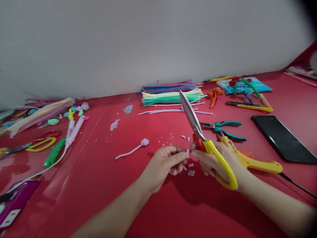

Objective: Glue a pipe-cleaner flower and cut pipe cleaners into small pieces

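Observation:
My left hand (165, 162) is closed in a pinch on a small pale lilac piece of pipe cleaner (187, 153) at the middle of the table. Scissors (220, 162) with a yellow and red handle rest in my right hand (210, 158), the blades together and angled up and away to the left. My right fingertips come close to the lilac piece; whether they touch it I cannot tell. Below and between the hands lie several short lilac cut pieces (191, 173). Left of my left hand is a lilac pipe-cleaner stem with a fluffy tip (145, 142).
Right of my hands lie a yellow glue gun (262, 165), green-handled pliers (229, 123) and a black phone (284, 138). Bundled pipe cleaners (170, 98) sit by the wall. At left are another pair of scissors (41, 144), a pink corded tool (76, 131) and a purple device (18, 201).

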Tool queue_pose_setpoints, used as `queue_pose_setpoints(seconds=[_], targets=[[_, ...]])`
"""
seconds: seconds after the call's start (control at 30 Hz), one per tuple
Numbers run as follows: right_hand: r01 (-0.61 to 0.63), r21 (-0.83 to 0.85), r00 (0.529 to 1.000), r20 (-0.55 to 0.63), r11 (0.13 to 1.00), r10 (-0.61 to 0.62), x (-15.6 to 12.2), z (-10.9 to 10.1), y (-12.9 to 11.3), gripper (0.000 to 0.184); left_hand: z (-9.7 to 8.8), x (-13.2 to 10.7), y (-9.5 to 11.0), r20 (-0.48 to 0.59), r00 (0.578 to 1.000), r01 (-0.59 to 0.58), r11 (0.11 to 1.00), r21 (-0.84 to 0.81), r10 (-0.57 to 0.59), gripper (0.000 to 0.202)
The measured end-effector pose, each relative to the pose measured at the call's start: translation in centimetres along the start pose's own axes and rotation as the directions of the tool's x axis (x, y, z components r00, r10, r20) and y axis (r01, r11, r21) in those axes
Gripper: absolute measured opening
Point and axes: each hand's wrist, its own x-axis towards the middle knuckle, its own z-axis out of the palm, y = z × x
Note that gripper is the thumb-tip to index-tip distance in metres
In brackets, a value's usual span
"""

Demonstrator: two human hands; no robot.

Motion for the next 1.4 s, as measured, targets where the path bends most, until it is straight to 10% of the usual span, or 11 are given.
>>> queue_pose_setpoints(seconds=[0.47,0.87,1.4], targets=[[0.153,-0.126,0.988,0.054,0.98,-0.148,0.0,0.0,0.5,0.009,0.5,-0.3,0.0,-0.092,0.984,-0.126,0.962,0.242,0.151,0.01],[0.168,-0.878,0.952,0.026,0.449,-0.306,0.0,-0.6,1.3,0.025,-1.7,0.2,0.8,-0.458,0.837,-0.402,0.904,-0.144,0.299,0.008],[0.224,-0.915,0.936,0.107,0.335,-0.335,-0.1,0.3,2.4,0.023,-1.7,-0.1,0.9,-0.527,0.756,-0.486,0.872,-0.054,0.388,0.006]])
